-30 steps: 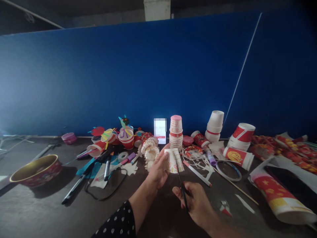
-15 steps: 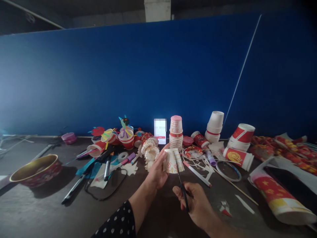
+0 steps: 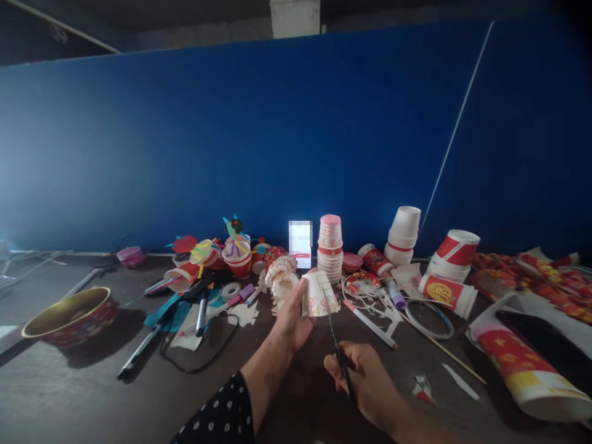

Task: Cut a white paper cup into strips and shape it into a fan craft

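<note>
A white paper cup piece (image 3: 319, 296) with red and yellow drawings is in my left hand (image 3: 294, 317), held by its left side with the fingers behind it. My right hand (image 3: 356, 373) is wrapped round black-handled scissors (image 3: 340, 354). The scissor blades point up and away, and their tips lie over the front of the cup near its lower edge. Whether the blades are parted is hard to tell. Behind the cup stands a stack of paper cups (image 3: 330, 250) with a pink top one.
At the left sit a gold-rimmed bowl (image 3: 87, 317), markers and decorated cups (image 3: 238, 259). A lit phone (image 3: 300, 246) stands against the blue wall. To the right are white cups (image 3: 402, 237), a headband-like ring (image 3: 430, 317), a stick, paper scraps and a red cup (image 3: 518, 364).
My left hand has turned the cup a little, and it has shifted slightly left. The scissor blades now reach less far up the cup. The view has moved slightly.
</note>
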The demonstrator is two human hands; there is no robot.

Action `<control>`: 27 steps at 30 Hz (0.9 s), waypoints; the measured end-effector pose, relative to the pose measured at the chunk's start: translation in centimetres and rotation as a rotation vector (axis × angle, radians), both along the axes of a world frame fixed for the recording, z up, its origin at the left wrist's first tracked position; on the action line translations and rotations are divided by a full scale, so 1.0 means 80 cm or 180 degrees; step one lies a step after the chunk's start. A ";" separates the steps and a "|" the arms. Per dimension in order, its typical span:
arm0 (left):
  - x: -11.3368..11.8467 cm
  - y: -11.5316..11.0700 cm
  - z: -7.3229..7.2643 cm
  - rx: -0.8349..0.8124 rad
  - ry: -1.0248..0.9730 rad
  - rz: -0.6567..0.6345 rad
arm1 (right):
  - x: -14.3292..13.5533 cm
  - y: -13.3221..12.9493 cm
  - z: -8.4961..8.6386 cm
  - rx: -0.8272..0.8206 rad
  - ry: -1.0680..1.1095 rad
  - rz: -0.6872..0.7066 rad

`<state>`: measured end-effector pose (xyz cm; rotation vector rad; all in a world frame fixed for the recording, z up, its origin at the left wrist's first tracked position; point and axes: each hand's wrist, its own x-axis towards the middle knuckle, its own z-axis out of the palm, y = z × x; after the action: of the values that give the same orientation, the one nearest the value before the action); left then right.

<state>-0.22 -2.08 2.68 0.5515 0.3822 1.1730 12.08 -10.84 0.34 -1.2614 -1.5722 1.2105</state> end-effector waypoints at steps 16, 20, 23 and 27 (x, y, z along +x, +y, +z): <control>0.000 0.002 0.000 -0.0072 0.0216 0.0386 | -0.002 -0.002 0.001 0.0338 -0.0616 -0.0165; -0.001 0.001 -0.004 0.0076 0.0249 0.0266 | -0.002 -0.001 0.002 0.0368 -0.0673 -0.0232; -0.001 0.000 -0.004 0.0100 0.0328 0.0299 | -0.002 0.000 -0.002 0.0343 -0.0616 -0.0210; 0.000 -0.002 0.000 0.0111 0.0482 0.0397 | -0.001 0.000 -0.004 0.0365 -0.0641 -0.0238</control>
<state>-0.21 -2.24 2.70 0.6566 0.5328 1.2631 11.98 -10.84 0.00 -1.3882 -1.6963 0.9569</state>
